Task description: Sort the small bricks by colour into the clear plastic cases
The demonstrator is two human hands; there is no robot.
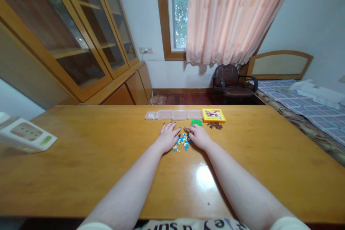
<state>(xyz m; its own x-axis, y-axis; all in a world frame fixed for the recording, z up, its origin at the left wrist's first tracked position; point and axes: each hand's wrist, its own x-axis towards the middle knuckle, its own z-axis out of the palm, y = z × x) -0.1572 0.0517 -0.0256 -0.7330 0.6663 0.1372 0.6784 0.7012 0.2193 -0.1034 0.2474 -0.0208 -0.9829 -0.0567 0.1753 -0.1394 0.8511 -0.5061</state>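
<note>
Small blue and pale yellow pieces, like tiny building bricks (183, 142), lie in a loose pile on the wooden table between my hands. My left hand (168, 138) rests at the pile's left edge, fingers spread and lying flat, thumb close to the pieces. On the other side, my right hand (199, 137) has its index finger stretched out to the left and its other fingers bent over the pile's right edge. A small blue piece sits near the fingertips. Just beyond the right hand is a heap of green pieces (196, 122), with brown pieces (215, 126) to its right.
A row of clear plastic trays (179, 115) and a yellow box (214, 115) stand along the far side of the table (102, 172). At the far left is a white box-like object (27, 133). A chair (229, 79) and a bed (304, 97) are beyond.
</note>
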